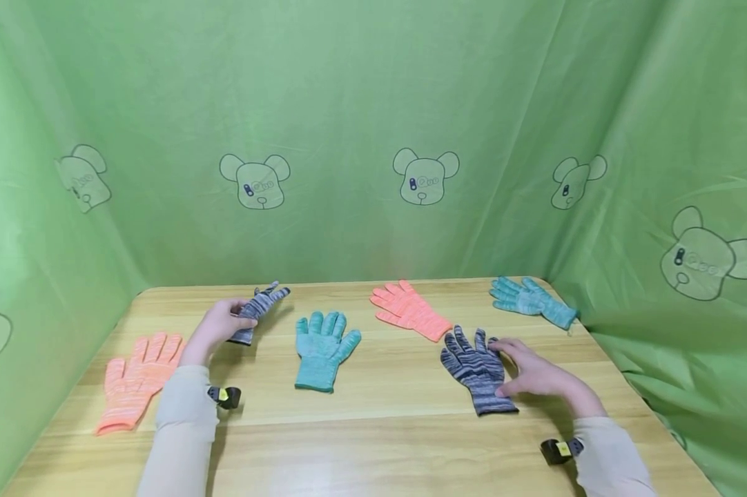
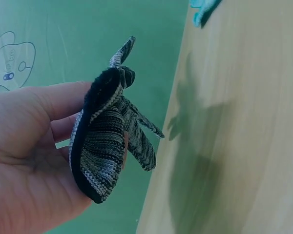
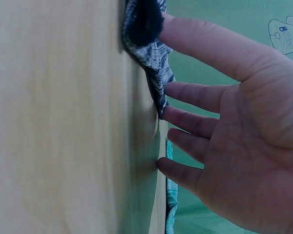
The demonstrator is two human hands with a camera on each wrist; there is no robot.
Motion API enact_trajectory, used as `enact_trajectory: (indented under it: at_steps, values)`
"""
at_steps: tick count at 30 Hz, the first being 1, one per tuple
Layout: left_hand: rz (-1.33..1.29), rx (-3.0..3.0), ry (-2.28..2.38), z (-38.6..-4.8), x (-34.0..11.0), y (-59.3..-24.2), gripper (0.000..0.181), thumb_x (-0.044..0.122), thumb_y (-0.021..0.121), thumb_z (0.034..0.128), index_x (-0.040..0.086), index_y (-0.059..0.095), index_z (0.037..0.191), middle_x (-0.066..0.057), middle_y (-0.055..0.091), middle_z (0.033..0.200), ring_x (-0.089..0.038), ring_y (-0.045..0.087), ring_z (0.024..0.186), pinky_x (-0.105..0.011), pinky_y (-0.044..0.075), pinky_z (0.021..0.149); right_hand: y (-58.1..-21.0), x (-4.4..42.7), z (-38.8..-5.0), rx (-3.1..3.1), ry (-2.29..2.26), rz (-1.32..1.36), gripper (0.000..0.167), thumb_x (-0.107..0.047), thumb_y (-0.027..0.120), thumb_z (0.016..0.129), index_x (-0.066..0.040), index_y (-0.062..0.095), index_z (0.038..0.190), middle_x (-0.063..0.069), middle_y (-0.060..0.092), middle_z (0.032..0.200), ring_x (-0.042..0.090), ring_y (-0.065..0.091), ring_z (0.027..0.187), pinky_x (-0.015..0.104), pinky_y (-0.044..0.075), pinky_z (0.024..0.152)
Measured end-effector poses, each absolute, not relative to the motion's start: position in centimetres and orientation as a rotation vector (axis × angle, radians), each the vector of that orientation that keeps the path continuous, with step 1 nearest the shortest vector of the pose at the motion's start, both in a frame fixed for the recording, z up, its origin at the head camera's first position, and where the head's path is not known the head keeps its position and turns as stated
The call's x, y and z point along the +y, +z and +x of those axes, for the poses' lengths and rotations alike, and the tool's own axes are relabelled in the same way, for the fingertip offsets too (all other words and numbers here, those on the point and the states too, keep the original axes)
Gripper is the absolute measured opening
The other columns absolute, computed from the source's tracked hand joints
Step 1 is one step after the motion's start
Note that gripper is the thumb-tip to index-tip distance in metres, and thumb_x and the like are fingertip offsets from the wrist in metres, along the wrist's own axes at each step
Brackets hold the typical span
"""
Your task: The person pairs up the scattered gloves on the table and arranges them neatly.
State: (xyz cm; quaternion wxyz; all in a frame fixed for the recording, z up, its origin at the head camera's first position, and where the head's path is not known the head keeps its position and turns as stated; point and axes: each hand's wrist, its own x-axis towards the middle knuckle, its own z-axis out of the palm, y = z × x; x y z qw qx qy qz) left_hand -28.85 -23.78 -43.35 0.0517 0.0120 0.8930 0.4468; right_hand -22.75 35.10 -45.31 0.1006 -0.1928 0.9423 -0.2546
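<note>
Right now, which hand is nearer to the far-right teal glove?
Right. The right hand, touching a striped glove, is on the near side of the far-right teal glove; the left hand, holding another striped glove, is well to its left.

Your head camera looks forward and down, sharing the grey-black knit glove [image 1: 260, 305] in your bare left hand [image 1: 219, 323] and blue-grey knit glove [image 1: 476, 369] at your right hand [image 1: 538, 369] with each hand's close, palm-facing wrist camera.
</note>
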Motion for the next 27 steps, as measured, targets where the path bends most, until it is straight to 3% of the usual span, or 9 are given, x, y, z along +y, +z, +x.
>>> enact_trajectory:
  at_steps: [16,27]
  values:
    - [0.087,2.78,1.395,-28.2,-23.2,-41.8,0.049,0.011,0.067,0.0883,-0.009,0.052,0.13,-0.029,0.064,0.115,-0.022,0.064,0.091,-0.021,0.052,0.074,-45.9,35.4,-23.0,2.782,-0.755,-0.543,0.101,-0.035,0.084,0.068,0.008,0.034,0.144,0.038,0.024,0.149,0.06,0.027,0.132,0.074,0.028,0.104]
    - [0.141,2.842,1.34,-27.5,-22.4,-40.2,0.049,0.012,0.066,0.0897,-0.008,0.052,0.132,-0.029,0.064,0.117,-0.035,0.064,0.102,-0.042,0.056,0.087,-46.1,35.5,-23.2,2.8,-0.719,-0.548,0.099,-0.036,0.084,0.069,0.011,0.036,0.142,0.039,0.027,0.147,0.06,0.029,0.132,0.072,0.028,0.106]
